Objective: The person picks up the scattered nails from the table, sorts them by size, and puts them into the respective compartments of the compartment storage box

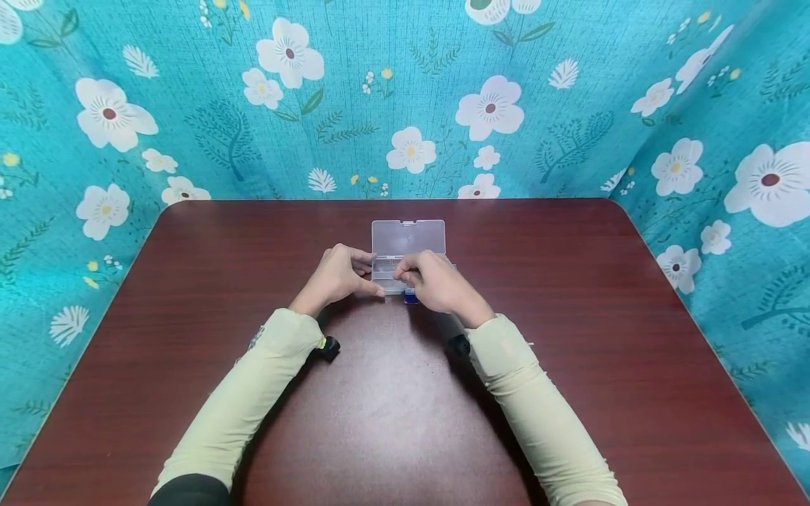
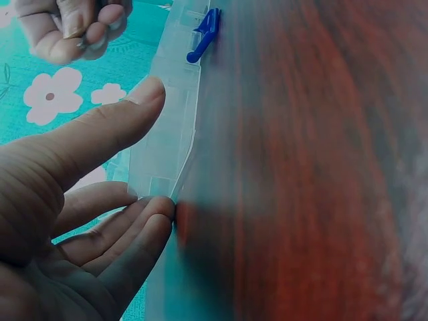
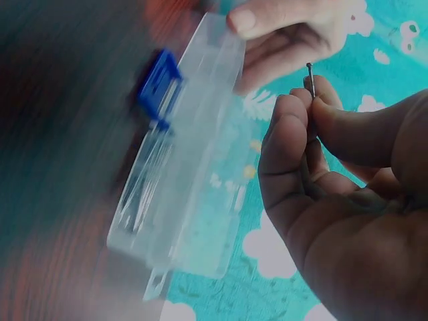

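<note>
A clear plastic compartment box [image 1: 386, 284] sits on the table with its lid [image 1: 408, 237] raised at the back. My left hand [image 1: 338, 273] holds the box's left end, thumb along the front and fingers at the side. Above the compartments, my right hand [image 1: 436, 281] pinches a small thin metal nail [image 3: 310, 75] between thumb and fingertips, its head sticking up. A blue latch [image 3: 159, 85] hangs at the box's front. Thin shiny metal pieces [image 3: 139, 197] show through the wall at the right end; their exact kind is unclear.
The dark red-brown wooden table [image 1: 392, 422] extends around the box. Behind it and along the sides hangs a turquoise flowered curtain [image 1: 392, 91]. Small black wrist devices [image 1: 330, 348] sit under both sleeves.
</note>
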`<action>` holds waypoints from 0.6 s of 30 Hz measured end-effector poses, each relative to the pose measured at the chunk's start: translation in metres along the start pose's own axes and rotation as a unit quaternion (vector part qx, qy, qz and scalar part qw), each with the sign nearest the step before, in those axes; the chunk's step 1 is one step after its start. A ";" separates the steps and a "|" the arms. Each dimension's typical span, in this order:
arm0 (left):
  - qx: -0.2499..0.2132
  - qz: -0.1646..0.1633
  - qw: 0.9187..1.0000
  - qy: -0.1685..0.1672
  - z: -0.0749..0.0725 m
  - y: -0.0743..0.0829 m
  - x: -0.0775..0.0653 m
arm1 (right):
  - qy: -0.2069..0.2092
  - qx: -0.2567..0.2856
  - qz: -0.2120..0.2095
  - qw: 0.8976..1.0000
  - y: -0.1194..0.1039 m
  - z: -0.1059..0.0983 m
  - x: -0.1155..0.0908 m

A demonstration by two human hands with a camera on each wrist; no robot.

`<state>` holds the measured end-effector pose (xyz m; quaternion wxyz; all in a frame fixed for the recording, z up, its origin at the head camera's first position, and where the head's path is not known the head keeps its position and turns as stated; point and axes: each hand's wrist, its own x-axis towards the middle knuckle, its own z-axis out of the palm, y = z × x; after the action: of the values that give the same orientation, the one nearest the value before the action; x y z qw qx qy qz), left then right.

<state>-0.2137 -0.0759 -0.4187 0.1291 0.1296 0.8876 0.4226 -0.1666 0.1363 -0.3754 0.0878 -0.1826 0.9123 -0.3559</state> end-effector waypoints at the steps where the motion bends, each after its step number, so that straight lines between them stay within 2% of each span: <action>1: -0.001 -0.001 1.000 0.000 0.000 0.000 0.000 | 0.005 0.001 0.003 1.000 0.003 -0.001 0.000; 11: -0.002 -0.004 1.000 0.006 0.002 -0.003 0.002 | 0.065 0.014 0.066 0.996 0.039 -0.021 -0.011; 18: -0.001 -0.003 1.000 0.005 0.001 -0.002 0.002 | 0.076 0.027 0.079 0.994 0.044 -0.022 -0.011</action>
<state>-0.2155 -0.0755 -0.4209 0.1258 0.1249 0.8882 0.4239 -0.1746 0.1841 -0.3893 0.0505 -0.0800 0.9180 -0.3851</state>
